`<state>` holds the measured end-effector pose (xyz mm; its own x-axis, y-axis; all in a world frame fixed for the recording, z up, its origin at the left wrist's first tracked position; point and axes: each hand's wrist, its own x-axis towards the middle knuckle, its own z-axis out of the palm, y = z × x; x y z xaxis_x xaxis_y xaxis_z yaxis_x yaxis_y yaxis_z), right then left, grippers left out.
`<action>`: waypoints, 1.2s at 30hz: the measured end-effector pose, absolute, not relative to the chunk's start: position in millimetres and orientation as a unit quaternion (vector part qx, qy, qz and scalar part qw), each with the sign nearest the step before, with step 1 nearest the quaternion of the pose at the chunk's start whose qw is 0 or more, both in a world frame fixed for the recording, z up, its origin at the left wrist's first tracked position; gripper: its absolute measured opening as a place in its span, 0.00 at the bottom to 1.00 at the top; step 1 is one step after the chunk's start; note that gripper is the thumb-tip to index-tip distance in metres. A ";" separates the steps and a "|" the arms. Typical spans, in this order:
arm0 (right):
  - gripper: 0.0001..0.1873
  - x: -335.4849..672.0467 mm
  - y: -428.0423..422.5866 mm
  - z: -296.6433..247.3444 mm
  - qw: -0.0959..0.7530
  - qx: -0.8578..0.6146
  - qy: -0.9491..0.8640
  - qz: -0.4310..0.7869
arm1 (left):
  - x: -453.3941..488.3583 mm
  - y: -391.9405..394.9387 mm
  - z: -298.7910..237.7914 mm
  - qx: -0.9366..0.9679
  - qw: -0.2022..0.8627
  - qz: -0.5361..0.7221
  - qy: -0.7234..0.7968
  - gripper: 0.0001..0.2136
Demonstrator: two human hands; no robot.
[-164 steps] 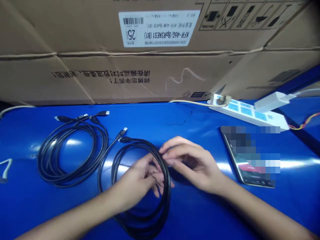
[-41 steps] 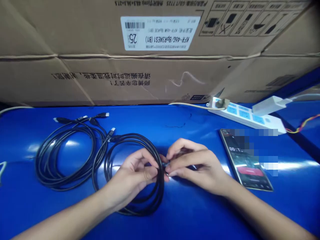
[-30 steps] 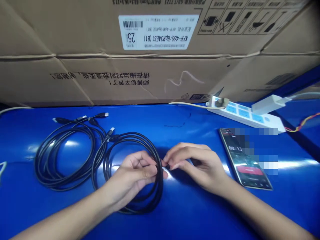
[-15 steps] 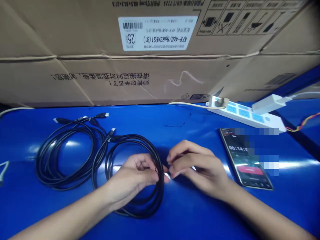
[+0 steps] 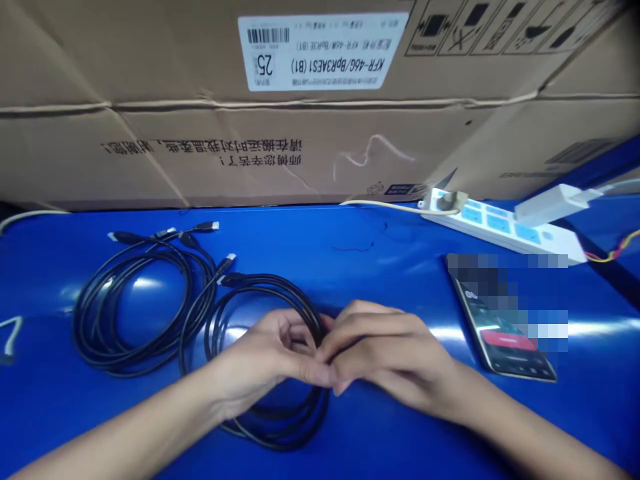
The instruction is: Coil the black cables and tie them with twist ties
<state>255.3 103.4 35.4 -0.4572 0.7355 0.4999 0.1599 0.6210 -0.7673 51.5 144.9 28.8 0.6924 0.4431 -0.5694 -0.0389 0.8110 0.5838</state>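
A coil of black cable [image 5: 260,281] lies on the blue table, and its plug end [image 5: 227,264] points up and to the right. My left hand [image 5: 265,360] is shut on the right side of the coil, with its fingers curled around the strands. My right hand [image 5: 390,353] comes in from the right and meets it there, its fingertips closed on the same strands. Both hands hide that part of the coil. A second coil of black cable [image 5: 83,333] lies to the left, untouched, with its plugs [image 5: 195,227] toward the box.
A large cardboard box [image 5: 200,153] stands along the table's far edge. A white power strip [image 5: 500,227] with a white adapter [image 5: 550,205] lies at the back right. A phone [image 5: 505,340] with a partly blurred screen lies right of my right hand.
My right hand has moved left and now touches my left hand at the coil. The view has shifted slightly, and the coil sits a little differently under my hands.
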 end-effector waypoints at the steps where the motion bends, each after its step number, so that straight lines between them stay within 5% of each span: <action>1: 0.14 255.1 102.9 35.6 0.432 -0.288 -0.787 0.333 | 51.3 145.2 28.2 0.280 0.879 0.133 0.362 0.22; 12: 0.12 252.5 99.8 41.9 0.414 -0.352 -0.744 0.389 | 55.8 142.6 27.6 0.287 0.858 0.176 0.388 0.24; 16: 0.09 245.7 97.6 41.8 0.404 -0.439 -0.629 0.498 | 56.9 141.0 25.5 0.275 0.848 0.199 0.407 0.18; 21: 0.20 239.2 99.3 36.6 0.428 -0.456 -0.444 0.642 | 58.8 141.5 27.3 0.280 0.879 0.199 0.330 0.14; 24: 0.12 248.7 102.6 35.8 0.458 -0.464 -0.500 0.570 | 57.9 142.6 28.9 0.271 0.873 0.205 0.350 0.16; 27: 0.07 267.0 106.3 39.7 0.498 -0.436 -0.652 0.370 | 55.8 142.6 29.4 0.246 0.864 0.207 0.387 0.20; 31: 0.06 281.4 108.0 44.1 0.412 -0.336 -0.838 0.121 | 55.1 141.7 29.6 0.232 0.871 0.210 0.379 0.20; 36: 0.12 272.6 105.1 32.9 0.381 -0.326 -0.859 0.100 | 56.6 141.8 29.5 0.218 0.877 0.214 0.370 0.20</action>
